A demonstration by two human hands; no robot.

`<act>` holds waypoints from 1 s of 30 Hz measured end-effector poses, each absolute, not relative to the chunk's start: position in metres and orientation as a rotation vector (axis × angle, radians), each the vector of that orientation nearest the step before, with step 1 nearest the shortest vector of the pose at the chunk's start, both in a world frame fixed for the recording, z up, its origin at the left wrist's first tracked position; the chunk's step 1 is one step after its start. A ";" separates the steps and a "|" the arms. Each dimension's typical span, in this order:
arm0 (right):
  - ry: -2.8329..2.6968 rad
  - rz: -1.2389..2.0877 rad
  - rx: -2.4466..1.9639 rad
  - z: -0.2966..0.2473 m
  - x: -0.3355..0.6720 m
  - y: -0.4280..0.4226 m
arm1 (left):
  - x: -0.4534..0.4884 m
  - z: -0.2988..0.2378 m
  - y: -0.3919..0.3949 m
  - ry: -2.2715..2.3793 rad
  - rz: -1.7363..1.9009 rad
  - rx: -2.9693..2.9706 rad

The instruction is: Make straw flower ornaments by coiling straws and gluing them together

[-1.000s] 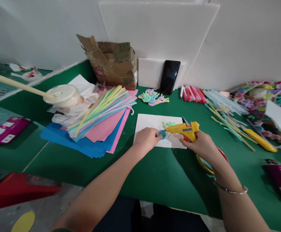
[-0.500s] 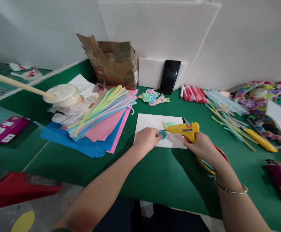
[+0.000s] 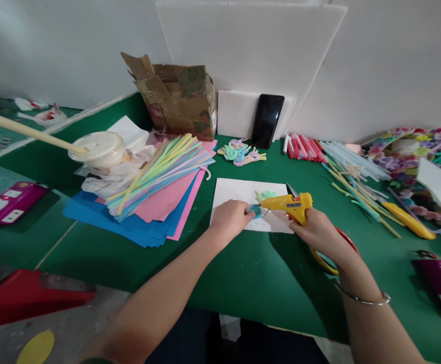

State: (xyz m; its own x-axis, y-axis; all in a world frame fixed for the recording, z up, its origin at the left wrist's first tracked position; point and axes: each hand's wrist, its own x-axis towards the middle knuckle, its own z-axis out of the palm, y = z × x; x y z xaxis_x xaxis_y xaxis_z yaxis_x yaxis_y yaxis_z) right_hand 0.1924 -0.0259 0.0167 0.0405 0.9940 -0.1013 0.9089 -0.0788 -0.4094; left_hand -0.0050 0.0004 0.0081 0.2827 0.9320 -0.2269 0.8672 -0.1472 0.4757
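1. Gripping a yellow glue gun [image 3: 287,202], the right hand [image 3: 317,230] was closed around its handle, above scissors [image 3: 322,261] whose loops showed beneath the wrist.
2. The left hand [image 3: 230,220] was narrow, its fingertips pinching a small blue piece [image 3: 257,210] over the white sheet [image 3: 235,189].
3. The gun's nozzle pointed at that piece, touching or nearly so.
4. A pale green piece [image 3: 268,194] lay just beyond, on the sheet.
5. Farther off, a phone [image 3: 268,121] leaned near a cardboard box [image 3: 182,101].
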 end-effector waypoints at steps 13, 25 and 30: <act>-1.971 0.589 -1.972 0.017 0.195 -0.027 | -0.005 0.009 0.000 1.617 0.138 2.039; -2.047 0.598 -2.020 0.019 0.191 -0.028 | -0.004 0.010 0.000 1.632 0.140 2.024; -2.060 0.576 -1.987 0.019 0.190 -0.029 | -0.005 0.009 0.001 1.622 0.141 2.030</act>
